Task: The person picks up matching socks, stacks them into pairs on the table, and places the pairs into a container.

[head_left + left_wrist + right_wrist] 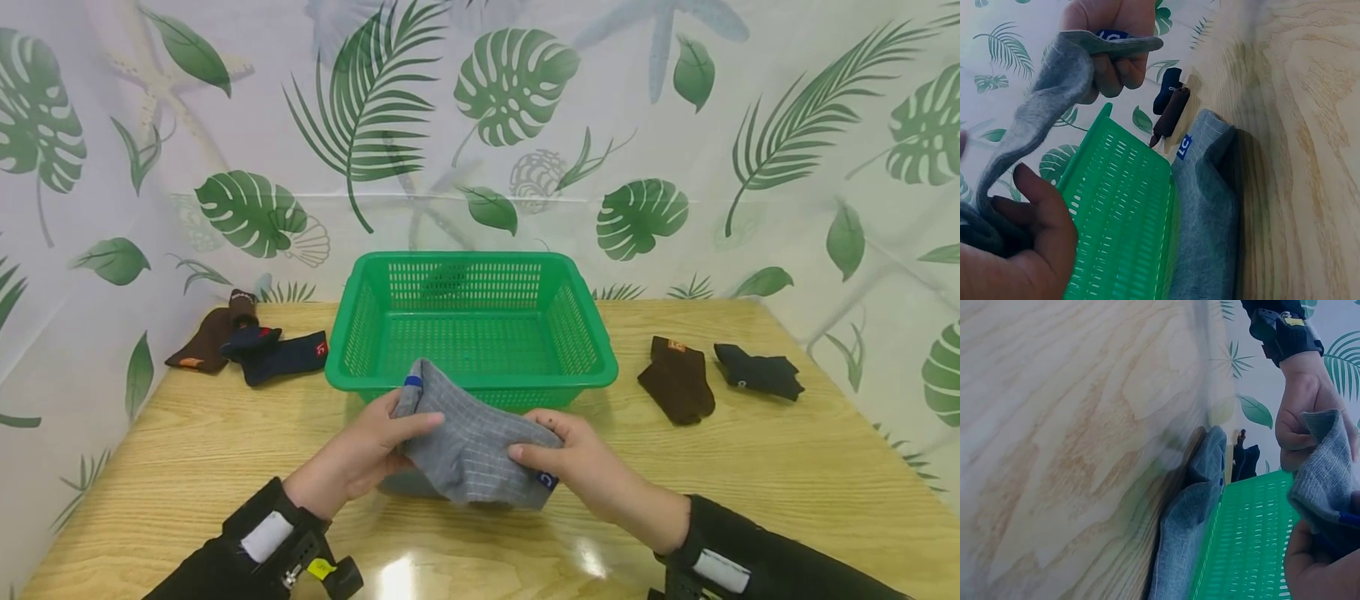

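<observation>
A grey sock point(487, 450) with thin pale lines and a dark blue label is stretched between both hands, above the table in front of the basket. My left hand point(375, 446) pinches one end, thumb on top. The other end, by the label, is gripped between thumb and fingers of my right hand point(581, 458). A second grey sock point(1200, 206) lies on the table beneath, along the basket's near side; in the head view the held sock mostly hides it. Just behind the hands stands a green plastic basket point(468, 382) with slotted walls.
On the left of the table lie brown socks point(206, 342) and dark navy socks point(281, 358), close together. To the basket's right are a brown sock bundle point(678, 383) and a black sock bundle point(759, 372). A leaf-printed cloth point(420, 208) hangs behind the wooden table point(787, 492).
</observation>
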A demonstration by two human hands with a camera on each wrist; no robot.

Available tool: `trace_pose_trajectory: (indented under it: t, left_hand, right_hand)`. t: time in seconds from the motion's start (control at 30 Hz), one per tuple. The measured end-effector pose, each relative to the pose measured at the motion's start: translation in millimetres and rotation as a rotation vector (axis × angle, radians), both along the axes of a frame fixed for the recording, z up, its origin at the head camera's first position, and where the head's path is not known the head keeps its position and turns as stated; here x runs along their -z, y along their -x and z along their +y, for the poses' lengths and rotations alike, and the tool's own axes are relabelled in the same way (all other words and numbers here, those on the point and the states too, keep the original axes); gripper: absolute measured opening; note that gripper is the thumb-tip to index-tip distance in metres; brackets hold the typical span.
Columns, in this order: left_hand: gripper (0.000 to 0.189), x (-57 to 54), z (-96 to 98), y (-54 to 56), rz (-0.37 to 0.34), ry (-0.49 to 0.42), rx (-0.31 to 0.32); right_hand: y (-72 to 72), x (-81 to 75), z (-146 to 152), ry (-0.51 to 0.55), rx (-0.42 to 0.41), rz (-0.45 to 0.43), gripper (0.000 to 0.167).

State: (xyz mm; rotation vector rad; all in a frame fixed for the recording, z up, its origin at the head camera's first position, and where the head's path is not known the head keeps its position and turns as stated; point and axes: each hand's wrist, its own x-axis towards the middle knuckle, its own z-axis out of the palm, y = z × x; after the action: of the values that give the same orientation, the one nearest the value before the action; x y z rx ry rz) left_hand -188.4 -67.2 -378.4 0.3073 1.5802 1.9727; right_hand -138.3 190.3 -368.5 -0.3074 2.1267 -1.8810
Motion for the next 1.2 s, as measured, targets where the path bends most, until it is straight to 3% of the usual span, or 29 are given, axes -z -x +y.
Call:
trace_pose_trajectory:
  t: [0.2,0.4,0.53,0.63,0.8,0.97,1.13,1.2]
  left_hand:
    - [0.057,1.0,-0.7,0.3,0.085,0.127,-0.033]
    - [0.043,0.2,-7.9,1.0,0.257,0.335,-0.104]
    - [0.025,-1.4,-15.7,4.5,0.378,0.395,-0.084]
    - [0.015,-2.6,-21.3,6.8,0.443,0.445,-0.074]
    - [0.021,-2.8,-29.4,10.2,0.52,0.513,-0.021]
    - [0.024,0.0,-34.5,13.1,0.518,0.536,0.046]
    - [0.035,5.2,-37.1,14.2,0.432,0.541,0.024]
    - [0.037,8.0,-38.1,14.7,0.439,0.561,-0.002]
  right_hand:
    - [0.4,0.9,4.3,-0.02,-0.003,0.012,0.017]
    - [1.4,1.7,12.8,-0.069,0.012,0.004,0.02]
    - [4.5,1.2,20.2,-0.069,0.032,-0.03,0.014]
    - [8.1,2.7,25.7,-0.004,0.036,-0.092,0.01]
    - [12.5,7.7,33.2,0.078,0.042,-0.176,0.03]
    - [17.4,11.3,37.8,0.091,0.053,-0.204,0.049]
    - [24.1,14.6,43.0,0.112,0.061,-0.214,0.052]
    - [26.5,17.1,45.7,0.123,0.069,-0.218,0.048]
